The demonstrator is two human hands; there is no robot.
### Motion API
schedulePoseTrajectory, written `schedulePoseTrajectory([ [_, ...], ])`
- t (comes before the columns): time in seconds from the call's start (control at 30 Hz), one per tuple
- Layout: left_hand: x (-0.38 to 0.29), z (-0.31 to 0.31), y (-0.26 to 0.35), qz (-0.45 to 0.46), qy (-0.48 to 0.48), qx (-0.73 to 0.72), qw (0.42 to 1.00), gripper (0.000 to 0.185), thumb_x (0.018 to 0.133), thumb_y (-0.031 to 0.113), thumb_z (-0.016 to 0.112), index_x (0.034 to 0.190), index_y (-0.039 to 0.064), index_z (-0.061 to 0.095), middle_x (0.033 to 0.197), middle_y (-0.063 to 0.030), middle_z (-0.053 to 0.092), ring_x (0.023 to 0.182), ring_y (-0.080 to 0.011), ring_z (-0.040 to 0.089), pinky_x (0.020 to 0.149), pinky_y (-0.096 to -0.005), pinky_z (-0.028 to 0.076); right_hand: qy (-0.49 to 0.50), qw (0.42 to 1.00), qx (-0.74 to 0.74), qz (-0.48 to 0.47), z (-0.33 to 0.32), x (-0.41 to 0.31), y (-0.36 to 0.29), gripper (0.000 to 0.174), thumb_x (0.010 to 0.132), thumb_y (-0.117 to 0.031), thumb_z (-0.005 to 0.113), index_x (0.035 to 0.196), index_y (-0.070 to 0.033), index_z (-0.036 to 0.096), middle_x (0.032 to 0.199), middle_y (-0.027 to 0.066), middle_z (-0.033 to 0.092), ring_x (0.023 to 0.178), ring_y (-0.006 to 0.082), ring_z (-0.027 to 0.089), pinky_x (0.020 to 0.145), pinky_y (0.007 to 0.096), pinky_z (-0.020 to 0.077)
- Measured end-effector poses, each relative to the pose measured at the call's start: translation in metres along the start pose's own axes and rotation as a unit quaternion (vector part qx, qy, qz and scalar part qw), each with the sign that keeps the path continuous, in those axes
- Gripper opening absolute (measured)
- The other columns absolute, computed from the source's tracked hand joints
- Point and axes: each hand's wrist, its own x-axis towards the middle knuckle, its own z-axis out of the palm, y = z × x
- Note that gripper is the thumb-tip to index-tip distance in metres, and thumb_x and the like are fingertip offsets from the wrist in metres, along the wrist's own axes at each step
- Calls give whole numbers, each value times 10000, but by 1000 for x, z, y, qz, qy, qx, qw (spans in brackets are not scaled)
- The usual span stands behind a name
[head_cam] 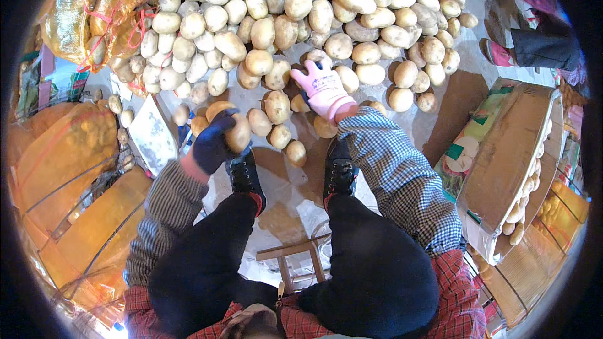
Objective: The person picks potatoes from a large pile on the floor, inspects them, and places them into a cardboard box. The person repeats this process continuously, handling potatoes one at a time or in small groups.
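Observation:
My left hand (213,142), in a dark glove, is closed around a potato (238,133) above the floor. A second potato (220,109) shows just beyond its fingers; whether it is also held is unclear. At the near edge of a large potato pile (282,7), my right hand (322,85) wears a pink glove with a dark palm side. Its fingers are spread, and their tips reach onto a potato (319,55). What lies under the palm is hidden. Between the hands, several loose potatoes (277,107) lie on the floor.
Orange mesh sacks (66,146) line the left side, with a white sheet-like piece (151,129) beside them. On the right stands a cardboard box (506,146) with potatoes in it. Another person's leg (541,47) is at the upper right. My shoes (340,169) flank the loose potatoes.

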Motion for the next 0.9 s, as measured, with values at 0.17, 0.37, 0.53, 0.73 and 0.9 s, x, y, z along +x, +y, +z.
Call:
schedulePoseTrajectory([
  [0.17, 58, -4, -25, 474, -51, 599, 644, 539, 835, 2, 765, 1327, 60, 551, 1315, -143, 572, 1239, -303, 577, 999, -396, 528, 20, 999, 47, -10, -3, -29, 17, 473, 853, -115, 620, 1318, -154, 543, 1186, 217, 546, 1101, 458, 527, 939, 536, 451],
  [0.37, 66, -18, -25, 239, -99, 239, 936, 512, 935, 127, 669, 1407, 77, 476, 1385, -170, 555, 1254, -376, 583, 1043, -497, 511, 99, 972, 212, 28, -35, -49, 11, 549, 802, -251, 769, 1284, -91, 562, 1103, 185, 624, 1052, 406, 601, 919, 504, 474],
  [0.53, 32, 9, -24, -41, -136, -151, 978, 484, 1013, 360, 585, 1443, 168, 475, 1395, -163, 575, 1257, -398, 588, 1021, -559, 524, 64, 944, 322, 6, -57, -51, -44, 517, 843, -337, 794, 1234, -63, 597, 1072, 198, 659, 971, 376, 671, 822, 470, 538],
  [0.73, 13, 18, -23, 211, -88, 488, 842, 448, 820, 55, 813, 1232, 20, 643, 1144, -93, 725, 1049, -193, 696, 957, -349, 547, -54, 992, 91, -75, -15, -17, -69, 417, 825, -168, 658, 1242, -175, 636, 1295, 153, 558, 1135, 367, 554, 861, 512, 485],
  [0.9, 12, -5, -34, 263, -156, 361, 881, 375, 843, -7, 777, 1187, 12, 628, 1102, -93, 708, 1053, -201, 688, 939, -360, 562, -169, 983, -30, -65, -20, -1, -59, 419, 829, -257, 688, 1239, -188, 639, 1230, 148, 583, 1123, 355, 546, 911, 496, 452],
])
